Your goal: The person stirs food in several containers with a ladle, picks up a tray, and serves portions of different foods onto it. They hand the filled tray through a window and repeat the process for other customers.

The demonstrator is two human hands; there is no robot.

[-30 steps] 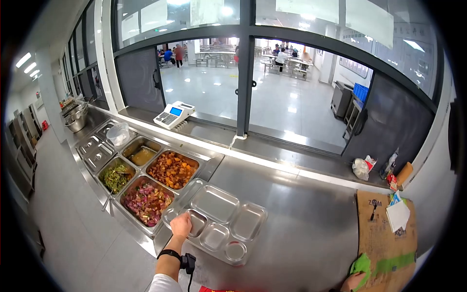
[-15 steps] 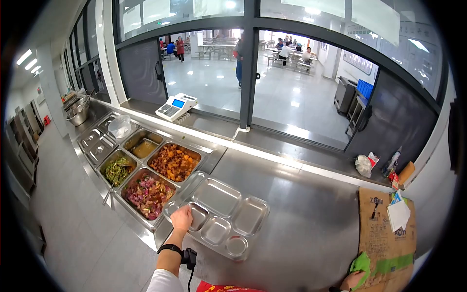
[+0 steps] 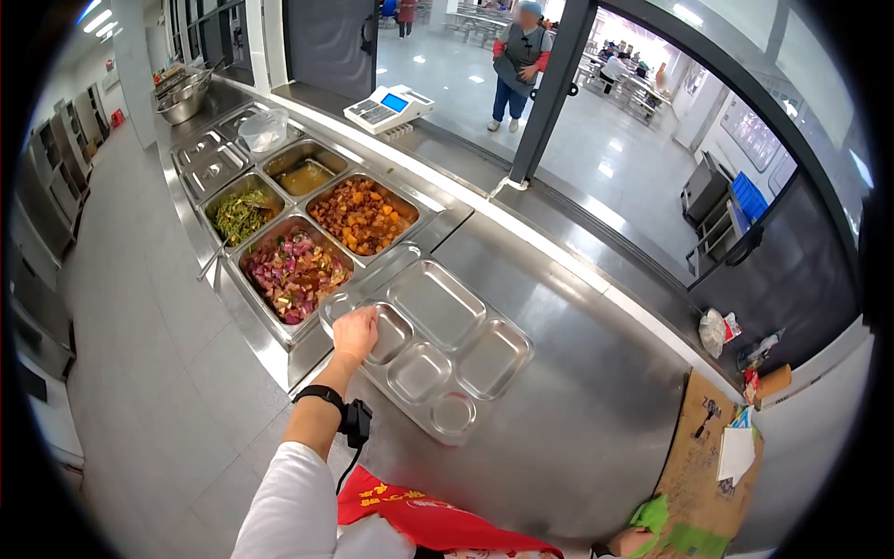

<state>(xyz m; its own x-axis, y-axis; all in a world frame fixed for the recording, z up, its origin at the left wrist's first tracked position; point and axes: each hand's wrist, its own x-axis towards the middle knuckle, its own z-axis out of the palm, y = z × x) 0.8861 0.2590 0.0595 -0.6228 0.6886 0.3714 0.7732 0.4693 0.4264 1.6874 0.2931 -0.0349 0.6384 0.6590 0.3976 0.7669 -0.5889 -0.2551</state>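
My left hand (image 3: 356,335) is closed on the left edge of a stainless steel compartment tray (image 3: 430,347), beside one of its small wells. The tray's wells hold nothing. Its upper left rim lies close to the food pans. At the lower right, my right hand (image 3: 633,540) is partly cut off by the frame. Its fingers, partly hidden, are closed on a bright green cloth (image 3: 651,518) at the edge of a flattened cardboard sheet (image 3: 694,475).
Left of the tray sit pans of onion and meat (image 3: 296,270), diced stew (image 3: 361,219), greens (image 3: 244,214) and broth (image 3: 305,172). A plastic tub (image 3: 264,132) and a card terminal (image 3: 387,109) stand farther back. A person (image 3: 518,65) stands beyond the window.
My view has tilted down and turned, so the counter appears rotated. The person beyond the window has come into fuller view. My left hand stays on the tray; my right stays by the green cloth.
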